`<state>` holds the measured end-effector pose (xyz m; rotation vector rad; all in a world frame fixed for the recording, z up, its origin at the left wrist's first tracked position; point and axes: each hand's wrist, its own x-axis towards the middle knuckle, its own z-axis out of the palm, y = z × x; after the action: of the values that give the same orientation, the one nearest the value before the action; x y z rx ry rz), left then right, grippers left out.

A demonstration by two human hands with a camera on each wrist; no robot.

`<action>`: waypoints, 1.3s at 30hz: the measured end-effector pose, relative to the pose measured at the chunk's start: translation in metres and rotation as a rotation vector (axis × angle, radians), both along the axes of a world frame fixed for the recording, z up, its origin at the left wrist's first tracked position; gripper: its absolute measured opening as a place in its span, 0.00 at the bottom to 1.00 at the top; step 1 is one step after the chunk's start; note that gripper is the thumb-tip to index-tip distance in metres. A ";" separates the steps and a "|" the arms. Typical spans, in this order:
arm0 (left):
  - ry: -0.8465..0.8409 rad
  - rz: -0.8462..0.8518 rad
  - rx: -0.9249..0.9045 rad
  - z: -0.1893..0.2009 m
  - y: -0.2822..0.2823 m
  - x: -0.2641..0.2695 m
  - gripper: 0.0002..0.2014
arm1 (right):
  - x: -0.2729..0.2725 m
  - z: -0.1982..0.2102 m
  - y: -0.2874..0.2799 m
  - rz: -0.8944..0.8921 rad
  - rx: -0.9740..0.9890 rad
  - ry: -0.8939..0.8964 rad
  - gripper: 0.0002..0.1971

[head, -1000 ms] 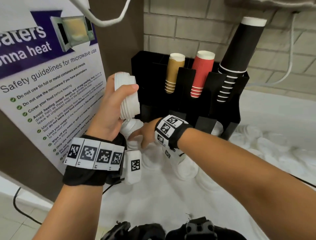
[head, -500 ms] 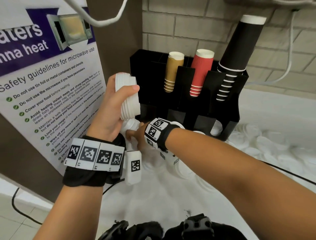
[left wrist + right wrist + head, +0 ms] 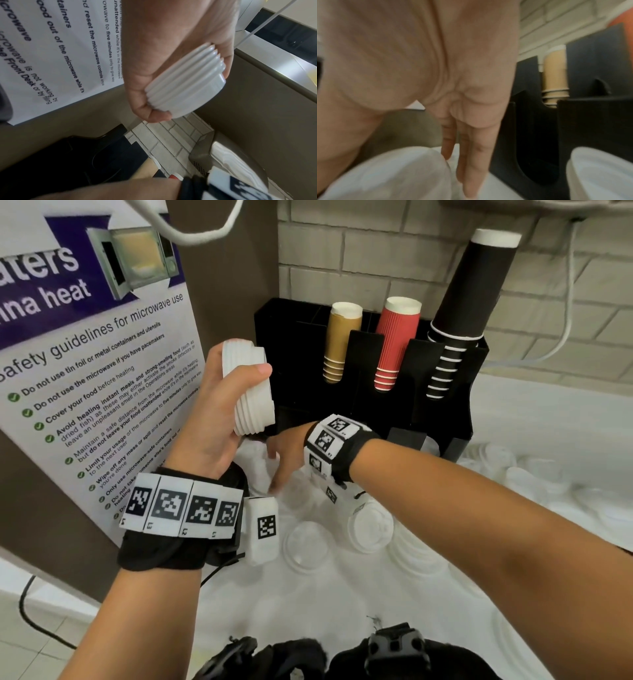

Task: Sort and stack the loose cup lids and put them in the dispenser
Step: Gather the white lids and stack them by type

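Observation:
My left hand is raised in front of the poster and grips a stack of several white cup lids, thumb across the front; the left wrist view shows the same lid stack held in the curled left hand. Just below it, my right hand reaches down onto loose white lids on the white counter. In the right wrist view its fingers point straight down beside a white lid; I cannot see a grip on it. The black dispenser stands behind.
The dispenser holds tan cups, red cups and a tall stack of black cups. More loose lids lie to the right on the counter. A microwave safety poster stands on the left, a brick wall behind.
My right hand has slid left and a little down among the loose lids, under the raised stack. My left hand keeps the stack in about the same place.

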<state>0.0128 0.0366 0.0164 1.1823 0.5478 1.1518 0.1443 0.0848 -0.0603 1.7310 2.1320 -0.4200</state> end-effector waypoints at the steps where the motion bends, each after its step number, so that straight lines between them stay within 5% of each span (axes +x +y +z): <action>1: 0.000 -0.001 -0.002 0.000 0.000 0.000 0.32 | -0.004 -0.008 -0.001 0.019 -0.006 -0.061 0.55; 3: 0.000 -0.003 -0.004 0.000 0.000 0.000 0.32 | -0.014 -0.024 -0.004 0.032 -0.020 -0.113 0.70; 5: -0.002 0.003 -0.002 0.001 0.000 -0.001 0.31 | -0.024 -0.035 -0.007 0.044 -0.001 -0.137 0.74; 14: -0.011 0.007 -0.011 0.001 -0.002 -0.003 0.29 | 0.002 -0.018 -0.008 0.085 -0.028 -0.112 0.60; 20: 0.001 -0.011 -0.005 0.002 -0.006 -0.002 0.31 | 0.007 -0.030 -0.019 0.100 0.035 -0.068 0.66; 25: 0.002 -0.004 -0.001 0.001 -0.008 -0.003 0.31 | -0.008 -0.034 -0.013 0.077 0.085 0.003 0.54; 34: 0.003 0.001 0.005 0.001 -0.010 -0.005 0.29 | -0.006 -0.032 -0.018 0.044 0.030 -0.024 0.55; 39: -0.003 0.005 0.004 0.002 -0.011 -0.005 0.23 | 0.000 -0.018 -0.016 0.044 -0.021 -0.123 0.64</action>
<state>0.0078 0.0252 0.0179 1.1826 0.5464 1.1593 0.1443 0.0683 -0.0784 1.6508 2.0676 -0.3139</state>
